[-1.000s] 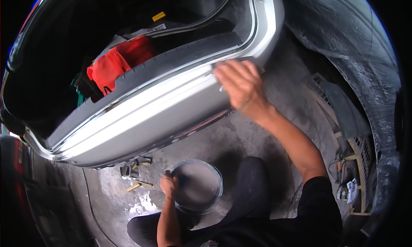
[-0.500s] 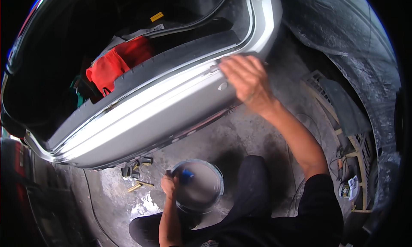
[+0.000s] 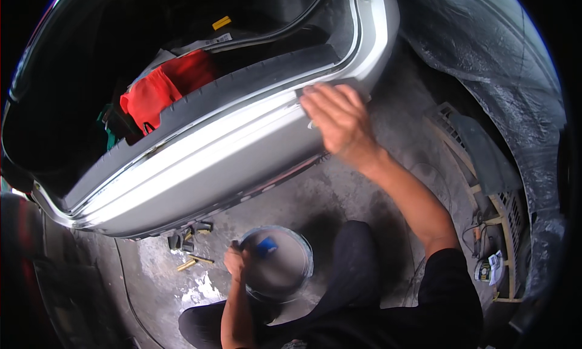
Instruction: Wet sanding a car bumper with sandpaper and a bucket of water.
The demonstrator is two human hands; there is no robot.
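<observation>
My right hand (image 3: pixel 341 123) lies on the upper edge of a silver-grey car bumper (image 3: pixel 218 167), near its right corner. Under its fingers is a dark sanding sheet (image 3: pixel 348 82), pressed against the bumper; most of it is hidden by the hand. Down by the floor, my left hand (image 3: pixel 235 261) is at the left rim of a round bucket (image 3: pixel 308 252) holding murky grey liquid. Its fingers are closed around something dark that is too small to make out. Inside the bucket, close to that hand, shows a blue object (image 3: pixel 265 246).
Red cloth (image 3: pixel 151 97) and a yellow block (image 3: pixel 221 23) are in the open trunk. Several small dark and brass-coloured pieces (image 3: pixel 189 243) lie left of the bucket. At right, a slatted frame (image 3: pixel 506 228) stands beside grey plastic sheeting (image 3: pixel 485 52). A cable (image 3: pixel 124 282) crosses the floor.
My right hand has slid a little to the left and down along the bumper with the sanding sheet. My left hand stays at the bucket rim; the whole view has shifted slightly.
</observation>
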